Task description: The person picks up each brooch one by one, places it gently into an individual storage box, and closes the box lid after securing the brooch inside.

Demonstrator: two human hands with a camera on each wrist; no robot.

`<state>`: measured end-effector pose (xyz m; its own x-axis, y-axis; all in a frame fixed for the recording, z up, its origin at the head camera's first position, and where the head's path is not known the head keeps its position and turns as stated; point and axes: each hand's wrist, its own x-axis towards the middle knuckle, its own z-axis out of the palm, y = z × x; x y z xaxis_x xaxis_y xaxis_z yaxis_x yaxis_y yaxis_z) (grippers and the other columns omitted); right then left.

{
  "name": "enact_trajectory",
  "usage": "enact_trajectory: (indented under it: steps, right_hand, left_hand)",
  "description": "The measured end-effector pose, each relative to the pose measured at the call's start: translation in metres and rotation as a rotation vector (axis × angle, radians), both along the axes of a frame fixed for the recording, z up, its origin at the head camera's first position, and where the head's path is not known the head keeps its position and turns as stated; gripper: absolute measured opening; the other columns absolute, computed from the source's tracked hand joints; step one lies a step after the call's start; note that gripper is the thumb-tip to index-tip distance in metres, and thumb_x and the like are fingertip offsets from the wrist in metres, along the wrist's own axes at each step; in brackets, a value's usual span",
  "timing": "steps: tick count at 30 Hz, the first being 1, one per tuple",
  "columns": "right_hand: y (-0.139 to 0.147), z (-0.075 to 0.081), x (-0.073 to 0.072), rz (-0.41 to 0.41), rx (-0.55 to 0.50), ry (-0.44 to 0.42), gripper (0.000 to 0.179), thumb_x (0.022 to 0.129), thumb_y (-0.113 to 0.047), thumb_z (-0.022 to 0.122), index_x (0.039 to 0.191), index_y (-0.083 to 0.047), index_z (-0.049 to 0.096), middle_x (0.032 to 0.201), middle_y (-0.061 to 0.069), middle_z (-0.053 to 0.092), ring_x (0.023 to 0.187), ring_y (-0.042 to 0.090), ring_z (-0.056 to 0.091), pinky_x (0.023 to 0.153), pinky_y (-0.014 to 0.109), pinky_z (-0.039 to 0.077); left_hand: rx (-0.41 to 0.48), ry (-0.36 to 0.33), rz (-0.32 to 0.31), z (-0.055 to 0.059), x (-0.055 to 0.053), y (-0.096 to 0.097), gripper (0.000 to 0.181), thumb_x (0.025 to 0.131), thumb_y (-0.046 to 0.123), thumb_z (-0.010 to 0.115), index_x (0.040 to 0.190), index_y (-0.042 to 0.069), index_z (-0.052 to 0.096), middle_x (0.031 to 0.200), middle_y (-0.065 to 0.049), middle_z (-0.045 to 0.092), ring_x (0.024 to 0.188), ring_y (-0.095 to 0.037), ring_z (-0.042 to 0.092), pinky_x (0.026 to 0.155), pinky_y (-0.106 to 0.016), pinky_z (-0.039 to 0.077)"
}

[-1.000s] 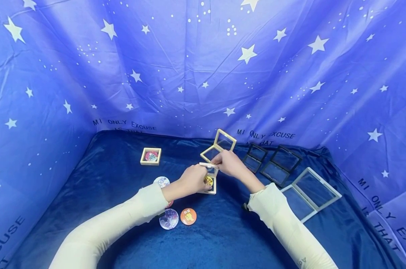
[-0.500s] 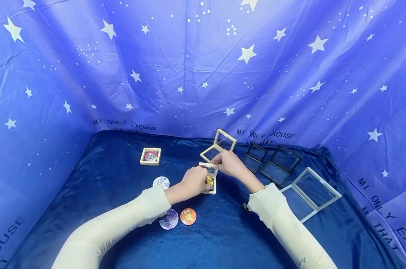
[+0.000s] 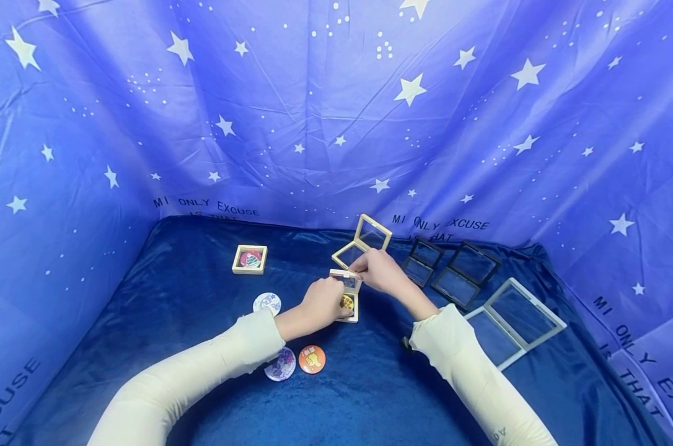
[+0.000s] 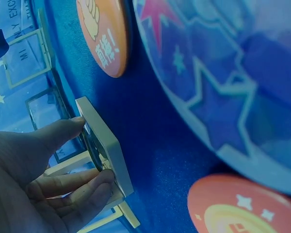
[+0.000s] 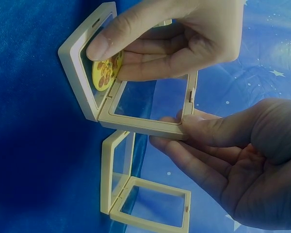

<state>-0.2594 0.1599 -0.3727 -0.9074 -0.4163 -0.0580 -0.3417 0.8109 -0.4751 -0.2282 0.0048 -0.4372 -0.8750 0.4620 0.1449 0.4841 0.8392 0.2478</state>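
A cream hinged display frame [image 3: 352,318] stands opened on the blue cloth at the middle of the head view, its clear-windowed lid [image 5: 140,127] raised. Inside the lower half, my left hand [image 3: 317,303] pinches a yellow round badge [image 5: 104,75] with brown spots between thumb and fingers. In the right wrist view the badge is tilted against the clear film. My right hand [image 3: 381,271] pinches the lid's outer corner, thumb on one face and fingers behind. The left hand hides part of the frame in the head view.
A closed frame [image 3: 250,271] with a red badge stands back left. White-blue [image 3: 266,302], purple [image 3: 281,364], orange [image 3: 312,359] and red [image 4: 237,204] badges lie near the left forearm. An opened cream frame [image 3: 376,223], black frames [image 3: 456,282] and a white frame [image 3: 538,301] stand behind and right.
My left forearm has shifted slightly right, covering the red badge in the head view. The left hand stays on the yellow badge; the right hand keeps holding the lid.
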Motion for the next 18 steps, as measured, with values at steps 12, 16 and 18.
enact_trajectory:
  steps: [12, 16, 18]
  right_hand:
    - [-0.0004, -0.0015, 0.0004, 0.000, 0.000, 0.008, 0.019, 0.093, 0.004, 0.066, 0.103, -0.003, 0.080, 0.098, 0.012, 0.079, 0.088, 0.023, 0.074, 0.077, 0.036, 0.057]
    - [-0.0001, -0.0011, 0.0006, 0.005, -0.004, 0.010, 0.019, 0.093, 0.004, 0.066, 0.103, -0.003, 0.080, 0.098, 0.012, 0.079, 0.088, 0.023, 0.074, 0.078, 0.037, 0.057]
    - [0.0001, -0.0012, 0.0001, 0.011, -0.008, 0.013, 0.019, 0.093, 0.004, 0.066, 0.102, -0.003, 0.081, 0.097, 0.012, 0.079, 0.088, 0.023, 0.074, 0.079, 0.038, 0.057]
  left_hand:
    - [-0.006, 0.033, 0.006, -0.0008, 0.0023, -0.0004, 0.038, 0.076, 0.042, 0.090, 0.078, 0.009, 0.071, 0.071, -0.003, 0.070, 0.065, -0.020, 0.070, 0.055, -0.034, 0.054]
    - [-0.001, 0.035, 0.008, -0.0021, 0.0027, -0.0003, 0.037, 0.076, 0.041, 0.089, 0.078, 0.009, 0.071, 0.071, -0.002, 0.070, 0.065, -0.020, 0.070, 0.056, -0.034, 0.054]
    - [0.000, 0.039, 0.010, -0.0029, 0.0027, -0.0004, 0.037, 0.076, 0.041, 0.089, 0.078, 0.009, 0.071, 0.071, -0.002, 0.070, 0.066, -0.020, 0.070, 0.056, -0.033, 0.054]
